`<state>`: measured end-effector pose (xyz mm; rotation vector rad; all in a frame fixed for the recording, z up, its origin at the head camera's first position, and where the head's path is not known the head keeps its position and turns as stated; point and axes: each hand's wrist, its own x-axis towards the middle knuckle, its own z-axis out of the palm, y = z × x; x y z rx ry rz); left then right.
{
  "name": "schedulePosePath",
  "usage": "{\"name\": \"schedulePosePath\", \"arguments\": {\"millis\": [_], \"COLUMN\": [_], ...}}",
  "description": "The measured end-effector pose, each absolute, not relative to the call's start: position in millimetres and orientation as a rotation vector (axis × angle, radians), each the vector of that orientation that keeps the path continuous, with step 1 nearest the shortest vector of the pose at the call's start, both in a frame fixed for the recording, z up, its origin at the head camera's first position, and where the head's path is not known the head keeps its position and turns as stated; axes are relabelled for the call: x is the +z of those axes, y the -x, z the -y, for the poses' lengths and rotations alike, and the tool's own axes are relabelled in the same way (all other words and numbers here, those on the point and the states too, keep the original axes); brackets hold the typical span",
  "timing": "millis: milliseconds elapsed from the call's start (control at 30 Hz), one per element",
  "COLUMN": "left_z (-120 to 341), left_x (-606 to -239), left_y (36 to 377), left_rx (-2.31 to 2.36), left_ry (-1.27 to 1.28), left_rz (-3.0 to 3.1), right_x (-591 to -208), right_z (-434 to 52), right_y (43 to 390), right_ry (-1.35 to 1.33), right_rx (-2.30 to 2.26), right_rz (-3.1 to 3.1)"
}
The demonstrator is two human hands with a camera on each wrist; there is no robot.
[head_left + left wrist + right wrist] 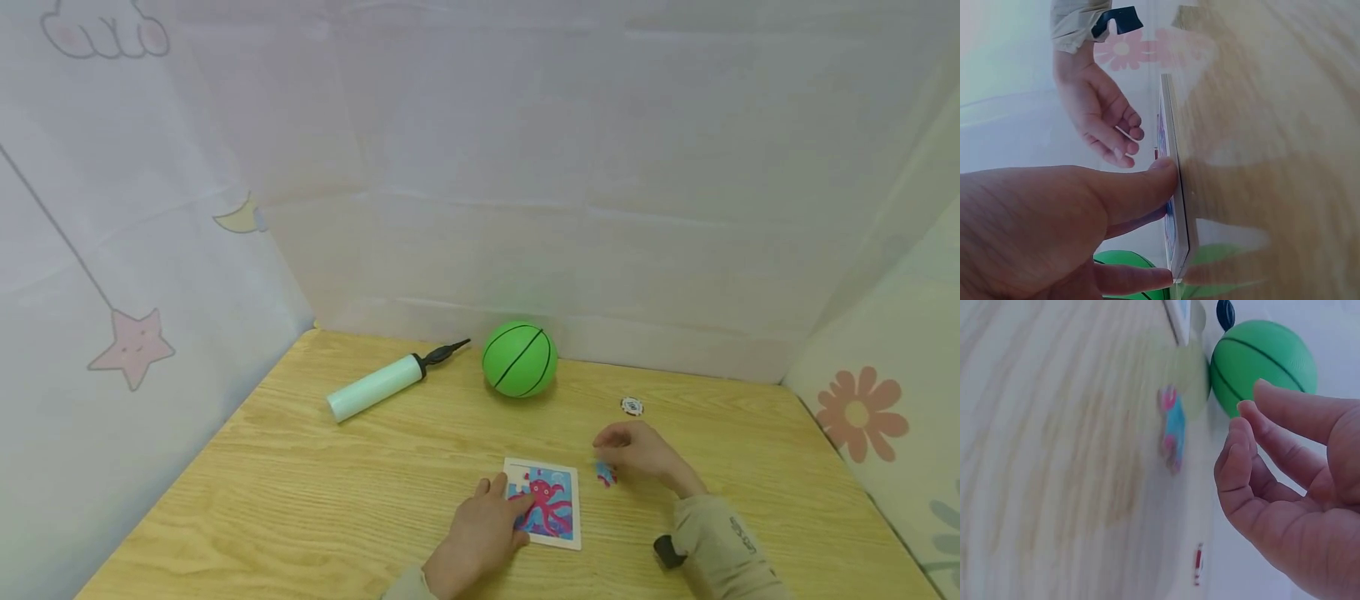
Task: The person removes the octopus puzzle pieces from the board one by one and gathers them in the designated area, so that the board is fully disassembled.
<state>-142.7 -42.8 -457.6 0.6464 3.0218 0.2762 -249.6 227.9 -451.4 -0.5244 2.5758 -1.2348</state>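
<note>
Head view: the left hand [480, 533] rests with straight fingers on the puzzle board [558, 533], which lies flat on the table [300, 500] near its front edge. The right hand [641, 454] hovers just right of the board, fingers loosely curled and holding nothing, directly above a loose puzzle piece [605, 475] on the wood. Behind, a green ball [520, 359] stands near the back wall, a pump [382, 382] lies to its left, and a small chip [632, 406] lies to its right. Left wrist view: the thumb of the left hand [1054, 225] presses the board's [1175, 187] edge and a finger touches its corner; the right hand [1100, 119] hangs beyond, fingers relaxed and half bent. Right wrist view: the right hand [1291, 481] is slack, fingers narrowly parted and empty, apart from the piece [1172, 428] on the table; the ball [1263, 362] and the chip [1198, 564], seen edge-on, lie nearby.
</note>
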Motion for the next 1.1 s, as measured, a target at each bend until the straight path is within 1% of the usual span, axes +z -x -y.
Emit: {"name": "schedulePosePath", "arguments": {"millis": [233, 667, 1100], "left_z": [43, 43, 43], "left_x": [-457, -459, -457], "left_y": [143, 141, 140], "left_rx": [0.317, 0.287, 0.274], "left_ry": [-0.647, -0.667, -0.612], "left_rz": [-3.014, -3.044, -2.996], "right_x": [-443, -453, -455], "right_z": [-204, -160, -147], "right_y": [247, 251, 254], "right_ry": [0.619, 0.763, 0.762], "right_rx": [-1.235, -1.201, -1.209], "right_rz": [-2.533, -2.451, -2.355]}}
